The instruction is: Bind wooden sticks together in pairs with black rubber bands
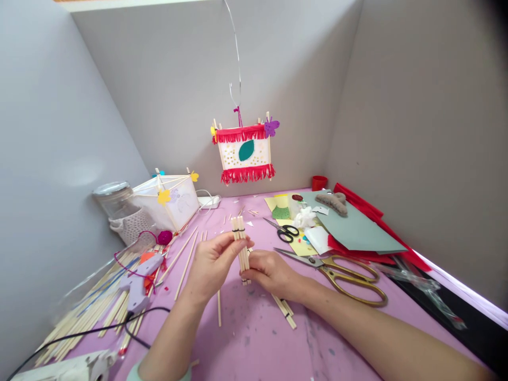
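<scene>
Upright over the middle of the table is a small bundle of wooden sticks [238, 230], with dark bands around it near the top and the bottom. My left hand [218, 259] grips it at the upper part, thumb across the front. Lower down, my right hand [270, 271] pinches the same bundle from the right side. Below my right wrist lie more sticks with dark bands [289, 315], partly hidden by the hand. A single stick [219, 308] rests on the purple cloth [254, 349] under my left hand.
Gold-handled scissors [349, 275] and small black scissors [286, 230] lie right, near grey-green sheets [357, 227]. A lilac glue gun [137, 286] with its cord sits left among loose sticks [79, 323]. A red-fringed lantern [246, 153] hangs behind; a white one [169, 203] stands left.
</scene>
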Demonstrator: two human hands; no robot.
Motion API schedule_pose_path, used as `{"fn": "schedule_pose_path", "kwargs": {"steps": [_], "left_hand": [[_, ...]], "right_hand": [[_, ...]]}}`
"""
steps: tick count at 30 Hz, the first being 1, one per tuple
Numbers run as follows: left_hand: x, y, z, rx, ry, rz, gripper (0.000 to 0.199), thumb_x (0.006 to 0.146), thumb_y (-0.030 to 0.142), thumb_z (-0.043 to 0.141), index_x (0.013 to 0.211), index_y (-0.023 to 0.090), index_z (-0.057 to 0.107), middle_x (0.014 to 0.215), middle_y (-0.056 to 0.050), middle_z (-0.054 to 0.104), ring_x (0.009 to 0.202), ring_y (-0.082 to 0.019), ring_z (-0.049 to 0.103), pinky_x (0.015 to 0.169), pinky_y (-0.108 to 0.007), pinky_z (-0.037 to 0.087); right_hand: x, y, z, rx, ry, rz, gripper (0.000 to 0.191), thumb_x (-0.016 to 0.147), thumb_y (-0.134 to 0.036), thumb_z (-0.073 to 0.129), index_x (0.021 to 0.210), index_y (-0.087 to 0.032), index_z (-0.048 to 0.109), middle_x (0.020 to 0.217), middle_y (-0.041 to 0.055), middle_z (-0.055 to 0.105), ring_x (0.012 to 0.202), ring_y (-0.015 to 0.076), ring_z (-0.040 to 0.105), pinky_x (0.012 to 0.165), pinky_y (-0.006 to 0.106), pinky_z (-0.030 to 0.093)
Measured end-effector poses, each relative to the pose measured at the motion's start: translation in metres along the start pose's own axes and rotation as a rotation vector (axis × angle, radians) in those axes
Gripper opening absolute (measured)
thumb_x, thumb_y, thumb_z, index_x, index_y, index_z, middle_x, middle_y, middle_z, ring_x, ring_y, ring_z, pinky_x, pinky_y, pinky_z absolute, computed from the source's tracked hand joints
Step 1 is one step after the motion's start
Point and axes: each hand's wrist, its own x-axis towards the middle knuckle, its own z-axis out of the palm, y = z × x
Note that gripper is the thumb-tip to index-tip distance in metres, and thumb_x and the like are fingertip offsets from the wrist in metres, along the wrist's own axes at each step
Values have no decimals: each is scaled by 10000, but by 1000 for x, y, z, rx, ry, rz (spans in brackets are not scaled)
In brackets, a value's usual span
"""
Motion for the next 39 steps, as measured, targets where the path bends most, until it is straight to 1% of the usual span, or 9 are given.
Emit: {"fn": "schedule_pose_path", "kwargs": {"steps": [4, 8, 10, 13, 17, 21, 26, 31, 39], "left_hand": [[-4, -2, -3, -28, -4, -21, 193, 814, 324, 569, 837, 182, 697, 838, -25, 720, 806, -172, 656, 763, -251, 494], [-4, -7, -6, -97, 25, -36, 218, 810, 360, 573, 840, 178, 689, 837, -28, 717, 822, -185, 657, 728, -265, 525], [-3, -8, -6, -120, 30, -44, 228, 805, 372, 578, 835, 173, 687, 830, -28, 715, 829, -187, 656, 722, -265, 531], [-3, -8, -5, -154, 46, -68, 234, 795, 375, 591, 842, 163, 680, 818, -30, 715, 815, -182, 659, 719, -261, 535], [-4, -7, -4, -173, 55, -83, 238, 792, 372, 596, 841, 152, 675, 816, -38, 716, 803, -177, 662, 716, -251, 533], [-4, -7, -6, -189, 46, -85, 240, 796, 373, 592, 850, 154, 675, 823, -40, 718, 803, -170, 660, 709, -243, 528], [-2, -10, -6, -226, 57, -112, 254, 788, 393, 598, 851, 157, 669, 824, -45, 716, 813, -185, 660, 727, -272, 530], [0, -11, -4, -205, 57, -89, 245, 786, 389, 596, 827, 160, 675, 798, -33, 704, 782, -181, 649, 714, -282, 527], [2, -5, 0, -205, 57, -79, 184, 758, 325, 618, 799, 160, 687, 714, -3, 678, 683, -144, 608, 656, -249, 507]], "right_hand": [[-1, 0, -18, -18, -40, -3, 172, 859, -294, 545, 774, -203, 663, 725, 0, 636, 676, 130, 547, 618, 228, 353], [-2, -2, -39, -263, -16, 310, 271, 810, -429, 566, 698, -205, 671, 628, 7, 641, 598, 148, 552, 532, 239, 296], [-3, -10, -40, -411, -105, 423, 261, 742, -441, 619, 669, -194, 663, 632, 27, 652, 608, 179, 572, 510, 250, 266], [-2, -26, -29, -547, -237, 517, 170, 698, -301, 628, 788, -161, 663, 736, 81, 680, 663, 220, 606, 496, 263, 236], [0, -34, -17, -501, -276, 590, 242, 690, -133, 531, 911, -141, 629, 823, 109, 680, 722, 220, 612, 498, 259, 241], [1, -21, -23, -295, -71, 480, 100, 752, -133, 486, 725, -160, 578, 698, 38, 621, 606, 142, 540, 508, 236, 274], [3, -16, -31, -20, 326, 213, 209, 876, -302, 465, 721, -171, 514, 631, -24, 497, 572, 108, 443, 542, 227, 312], [3, -16, -22, 53, 327, 102, 274, 861, -304, 524, 625, -170, 489, 613, -30, 448, 598, 108, 421, 577, 230, 312], [4, -8, -15, 238, 231, 186, 236, 818, -285, 588, 623, -159, 549, 591, -49, 435, 580, 93, 391, 566, 215, 303]]}}
